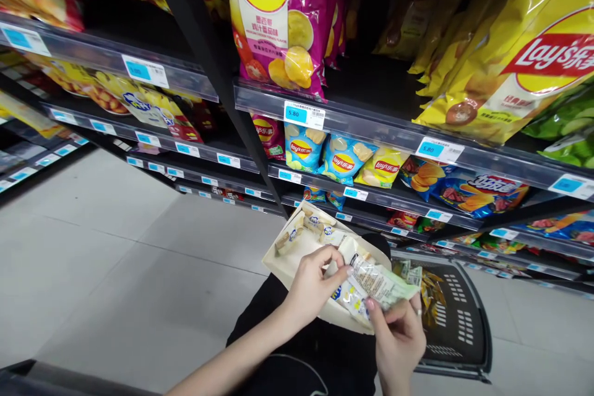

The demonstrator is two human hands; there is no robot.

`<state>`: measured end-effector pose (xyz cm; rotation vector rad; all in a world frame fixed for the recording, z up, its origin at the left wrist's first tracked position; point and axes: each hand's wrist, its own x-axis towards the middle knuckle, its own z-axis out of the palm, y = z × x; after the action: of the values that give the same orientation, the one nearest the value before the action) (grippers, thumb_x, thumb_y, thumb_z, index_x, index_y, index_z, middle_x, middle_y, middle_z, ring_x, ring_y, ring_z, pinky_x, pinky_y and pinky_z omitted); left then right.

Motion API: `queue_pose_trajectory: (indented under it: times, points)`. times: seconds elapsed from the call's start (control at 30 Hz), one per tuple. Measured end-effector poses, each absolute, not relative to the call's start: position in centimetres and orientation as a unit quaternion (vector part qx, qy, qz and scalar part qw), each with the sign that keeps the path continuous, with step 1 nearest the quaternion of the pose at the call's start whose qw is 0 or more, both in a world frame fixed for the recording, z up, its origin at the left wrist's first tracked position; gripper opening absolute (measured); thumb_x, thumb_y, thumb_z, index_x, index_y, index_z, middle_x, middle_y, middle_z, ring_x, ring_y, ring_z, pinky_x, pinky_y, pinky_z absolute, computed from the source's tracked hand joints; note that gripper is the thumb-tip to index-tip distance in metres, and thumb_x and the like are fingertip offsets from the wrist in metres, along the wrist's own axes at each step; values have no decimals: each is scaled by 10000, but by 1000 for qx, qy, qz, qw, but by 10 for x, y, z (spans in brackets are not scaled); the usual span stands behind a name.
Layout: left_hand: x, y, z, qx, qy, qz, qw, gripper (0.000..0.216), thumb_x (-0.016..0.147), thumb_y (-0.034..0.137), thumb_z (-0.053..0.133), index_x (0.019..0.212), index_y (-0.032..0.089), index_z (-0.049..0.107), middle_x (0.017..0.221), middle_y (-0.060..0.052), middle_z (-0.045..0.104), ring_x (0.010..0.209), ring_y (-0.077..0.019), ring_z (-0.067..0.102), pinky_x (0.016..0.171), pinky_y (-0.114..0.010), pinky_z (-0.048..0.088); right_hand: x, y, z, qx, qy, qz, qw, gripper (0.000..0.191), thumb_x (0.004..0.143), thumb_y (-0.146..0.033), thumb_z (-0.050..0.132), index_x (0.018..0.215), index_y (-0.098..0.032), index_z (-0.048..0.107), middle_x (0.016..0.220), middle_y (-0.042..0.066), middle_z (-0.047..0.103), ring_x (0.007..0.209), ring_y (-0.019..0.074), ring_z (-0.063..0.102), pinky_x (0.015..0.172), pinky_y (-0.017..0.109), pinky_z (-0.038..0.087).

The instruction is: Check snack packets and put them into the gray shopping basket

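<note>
A small snack packet (371, 278), pale green and white with printed text on its back, is pinched between both hands. My left hand (316, 278) grips its upper left edge with thumb and forefinger. At the lower right end, my right hand (400, 331) holds it between thumb and fingers. Under the packet, an open cream-coloured box (290, 260) rests on my lap. Several small wrapped snacks (320, 223) with blue logos lie inside along its far side. Part of the box's inside is hidden by my hands and the packet.
A dark shopping basket (457, 315) with some packets in it stands on the floor at right. Ahead are shelves with price tags, holding a purple chip bag (283, 31), yellow chip bags (524, 68) and smaller blue bags (346, 158). Grey floor tiles (139, 260) extend at left.
</note>
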<state>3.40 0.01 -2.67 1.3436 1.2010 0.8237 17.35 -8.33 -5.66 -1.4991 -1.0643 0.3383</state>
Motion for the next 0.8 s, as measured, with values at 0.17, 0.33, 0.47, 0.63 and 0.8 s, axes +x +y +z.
queue_pose_trajectory:
  times: [0.17,0.33,0.47,0.63,0.8]
  points:
    - [32,4,-21,470,461,378,651,341,634,209,755,666,191,416,646,48,533,558,-87,457,493,-181,329,168,-82,-59,-645,-419,100,632,359,735,-207,724,536,-215,425,624,-33,474,761,165,491,719,271,383]
    - [31,9,-21,373,387,411,736,343,637,230,779,865,180,528,561,64,568,523,-81,480,524,-176,367,168,-84,-65,-615,-373,178,672,253,726,-209,735,681,-203,486,789,-13,530,813,156,559,735,272,446]
    - [31,8,-20,362,402,413,732,193,662,248,758,762,128,644,655,-3,649,589,-95,545,563,-184,403,168,-83,-66,-578,-229,293,726,418,718,-236,747,1025,-261,465,1020,26,578,880,178,633,728,316,523]
    - [29,7,-15,369,423,424,711,116,664,211,753,737,136,704,644,-6,674,591,-104,563,561,-184,422,175,-78,-61,-542,-69,501,671,636,659,-337,788,1203,-258,469,995,62,673,892,240,668,800,438,534]
    - [28,11,-16,369,413,424,717,121,654,211,773,741,144,723,635,-3,684,583,-98,574,564,-174,435,179,-75,-58,-501,-29,553,665,709,649,-315,794,1274,-279,461,1082,74,695,939,247,675,902,482,487]
